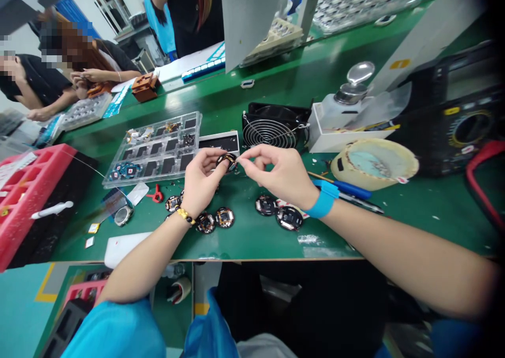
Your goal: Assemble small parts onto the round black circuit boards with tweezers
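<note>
My left hand (203, 181) pinches a small round black electronic module (226, 161) between thumb and fingers, raised over the green bench. Close beside the module's right edge is my right hand (278, 171), thumb and index fingertip pressed together; whatever they hold is too small to make out. Under my hands lie similar round modules: one (224, 217) and another (205, 222) near my left wrist, with more partly hidden by it. A black round module (290, 218) and a smaller one (265, 205) rest below my right hand.
Behind my hands stand a clear compartment tray (153, 176), a black fan (272, 129) and a white holder (321, 137). To the right are a cream tub (374, 163), a blue-handled tool (352, 189) and a multimeter (469, 126). A red foam tray (47, 163) stands left. Co-workers sit across.
</note>
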Action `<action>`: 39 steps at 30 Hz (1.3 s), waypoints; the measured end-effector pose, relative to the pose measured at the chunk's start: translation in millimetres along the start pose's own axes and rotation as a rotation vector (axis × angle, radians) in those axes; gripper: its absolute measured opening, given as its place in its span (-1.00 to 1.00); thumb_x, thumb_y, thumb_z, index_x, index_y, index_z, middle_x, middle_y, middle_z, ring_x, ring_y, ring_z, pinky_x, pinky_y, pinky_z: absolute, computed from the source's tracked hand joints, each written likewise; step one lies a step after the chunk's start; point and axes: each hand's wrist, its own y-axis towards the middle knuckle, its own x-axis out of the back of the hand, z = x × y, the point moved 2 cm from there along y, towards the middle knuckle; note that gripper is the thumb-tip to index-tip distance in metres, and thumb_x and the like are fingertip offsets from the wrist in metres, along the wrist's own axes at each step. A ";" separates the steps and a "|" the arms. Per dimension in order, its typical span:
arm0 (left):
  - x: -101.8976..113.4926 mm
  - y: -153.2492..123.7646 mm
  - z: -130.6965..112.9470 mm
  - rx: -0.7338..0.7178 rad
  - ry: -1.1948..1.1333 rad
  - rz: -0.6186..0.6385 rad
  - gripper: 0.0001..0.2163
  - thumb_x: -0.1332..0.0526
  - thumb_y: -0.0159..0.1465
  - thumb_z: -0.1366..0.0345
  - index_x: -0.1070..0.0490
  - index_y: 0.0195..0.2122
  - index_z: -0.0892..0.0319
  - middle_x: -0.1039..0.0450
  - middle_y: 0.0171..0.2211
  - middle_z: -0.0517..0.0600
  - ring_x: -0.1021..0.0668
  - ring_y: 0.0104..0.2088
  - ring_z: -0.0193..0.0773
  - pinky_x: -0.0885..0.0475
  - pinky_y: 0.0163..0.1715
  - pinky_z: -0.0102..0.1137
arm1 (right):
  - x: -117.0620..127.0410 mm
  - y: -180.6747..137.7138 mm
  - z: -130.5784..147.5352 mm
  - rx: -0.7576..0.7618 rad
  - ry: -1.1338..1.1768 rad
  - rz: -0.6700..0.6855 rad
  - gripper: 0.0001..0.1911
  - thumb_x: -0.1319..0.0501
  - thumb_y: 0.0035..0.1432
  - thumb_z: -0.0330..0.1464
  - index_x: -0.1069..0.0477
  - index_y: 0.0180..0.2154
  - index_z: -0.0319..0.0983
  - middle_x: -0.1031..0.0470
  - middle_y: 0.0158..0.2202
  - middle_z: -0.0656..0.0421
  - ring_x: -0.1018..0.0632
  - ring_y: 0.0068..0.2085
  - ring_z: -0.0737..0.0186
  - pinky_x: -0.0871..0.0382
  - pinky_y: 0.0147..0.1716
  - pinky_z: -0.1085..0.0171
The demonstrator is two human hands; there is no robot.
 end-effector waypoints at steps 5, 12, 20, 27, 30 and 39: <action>0.0 -1.5 -3.6 -0.010 0.020 -0.008 -0.83 -0.38 0.26 0.26 -0.52 -0.14 0.16 -0.60 -0.16 0.04 -0.65 -0.17 -0.23 -0.62 -0.22 -0.39 | 6.5 0.6 2.9 0.054 -0.055 0.046 -0.72 -0.25 0.32 -0.21 -0.56 -0.38 -0.22 -0.42 -0.62 0.27 -0.39 -0.56 0.34 -0.28 -0.45 0.28; -2.2 -4.7 -9.1 -0.038 0.062 0.017 -0.79 -0.36 0.28 0.27 -0.55 -0.07 0.14 -0.61 -0.14 0.04 -0.65 -0.18 -0.23 -0.62 -0.26 -0.40 | 9.0 4.8 2.8 0.168 -0.153 -0.050 -0.78 -0.24 0.37 -0.27 -0.64 -0.12 -0.19 -0.72 -0.16 0.14 -0.69 -0.16 0.14 -0.49 -0.11 0.22; -4.1 -8.2 -12.1 -0.082 0.131 0.021 -0.87 -0.37 0.25 0.32 -0.47 -0.20 0.15 -0.60 -0.25 0.00 -0.64 -0.29 -0.32 -0.54 -0.37 -0.51 | 6.6 6.2 -4.9 0.141 -0.182 0.082 -0.78 -0.26 0.36 -0.29 -0.69 -0.09 -0.13 -0.73 -0.11 0.19 -0.72 -0.14 0.10 -0.55 -0.16 0.21; -3.4 -9.8 -11.9 -0.172 0.288 0.039 -0.91 -0.31 0.26 0.40 -0.51 -0.21 0.13 -0.59 -0.27 -0.04 -0.61 -0.31 -0.30 -0.52 -0.35 -0.48 | 7.2 3.7 -9.9 0.225 -0.365 0.103 -0.77 -0.24 0.36 -0.28 -0.69 -0.10 -0.10 -0.74 -0.16 0.20 -0.72 -0.21 0.12 -0.51 -0.23 0.20; -3.4 -9.7 -12.6 -0.200 0.323 0.048 -0.92 -0.29 0.26 0.41 -0.51 -0.24 0.13 -0.57 -0.31 -0.06 -0.59 -0.34 -0.31 -0.51 -0.36 -0.47 | 7.4 3.9 -10.2 0.244 -0.423 0.119 -0.77 -0.24 0.34 -0.29 -0.69 -0.13 -0.11 -0.74 -0.20 0.20 -0.71 -0.24 0.13 -0.49 -0.25 0.20; -6.3 -11.6 -12.1 -0.194 0.315 0.073 -0.95 -0.29 0.25 0.40 -0.49 -0.27 0.13 -0.55 -0.37 -0.08 -0.54 -0.42 -0.34 -0.47 -0.41 -0.46 | 0.7 -0.8 -3.7 0.194 -0.437 0.047 -0.82 -0.24 0.23 -0.37 -0.64 -0.31 -0.17 -0.71 -0.32 0.17 -0.65 -0.32 0.17 -0.42 -0.30 0.22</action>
